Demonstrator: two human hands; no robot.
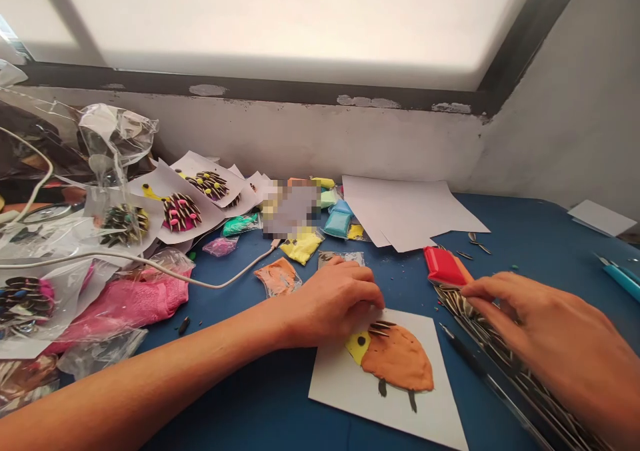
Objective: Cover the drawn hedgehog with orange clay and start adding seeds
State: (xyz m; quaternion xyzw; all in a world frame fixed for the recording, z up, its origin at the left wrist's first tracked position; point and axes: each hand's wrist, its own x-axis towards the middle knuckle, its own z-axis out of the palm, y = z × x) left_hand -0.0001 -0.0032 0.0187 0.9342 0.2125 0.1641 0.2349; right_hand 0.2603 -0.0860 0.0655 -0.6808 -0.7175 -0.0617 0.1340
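Note:
A white card (345, 391) bears a clay animal with an orange body (397, 358), a yellow head (357, 350) with a dark eye and two dark legs. Several striped sunflower seeds (381, 328) stick in the body near the head. Over the card's upper edge, my left hand (345, 298) has its fingers curled and closed; what they grip, if anything, is hidden. My right hand (537, 321) pinches thumb and forefinger together at a long pile of sunflower seeds (520, 378). I cannot make out what lies between those fingertips.
Beside the pile lie a black pen (467, 354) and a red clay packet (444, 266). White sheets (405, 204) and coloured clay packets (337, 219) are at the back. On the left are seed-covered clay pictures (183, 212), a pink cloth (130, 304) and a white cable (200, 283).

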